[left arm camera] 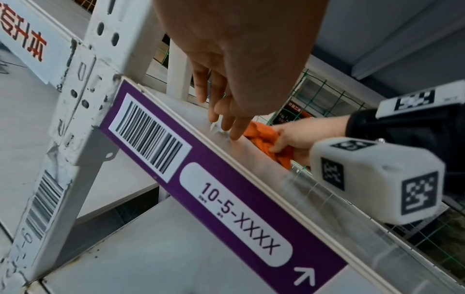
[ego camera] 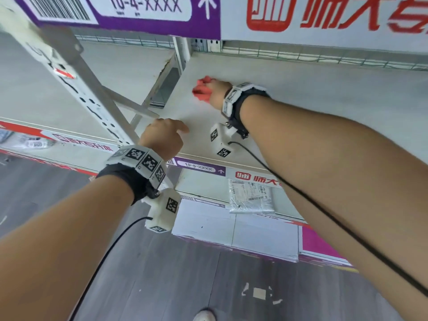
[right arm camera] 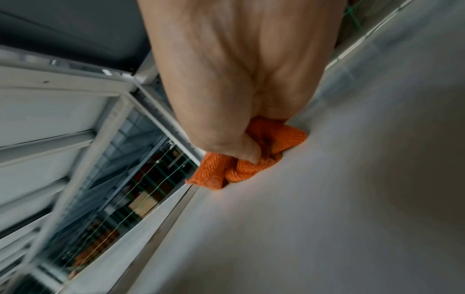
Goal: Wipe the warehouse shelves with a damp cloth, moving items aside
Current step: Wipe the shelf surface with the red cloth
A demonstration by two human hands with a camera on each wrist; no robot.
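Head view: the right hand (ego camera: 216, 92) bunches the orange cloth (ego camera: 202, 88) against the white shelf (ego camera: 301, 100), deep inside. It looks soft, light and crushable, best gripped wadded in the fist. The left hand (ego camera: 162, 137) rests loose fingertips on the shelf's front edge.

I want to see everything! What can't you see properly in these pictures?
- Right hand fingers: right wrist view, buried in the bunched orange cloth.
- Whether the cloth is damp: no view tells.
- Packet label on the lower shelf: head view, print too small.
- Red sign above: head view, cut off by the edge.
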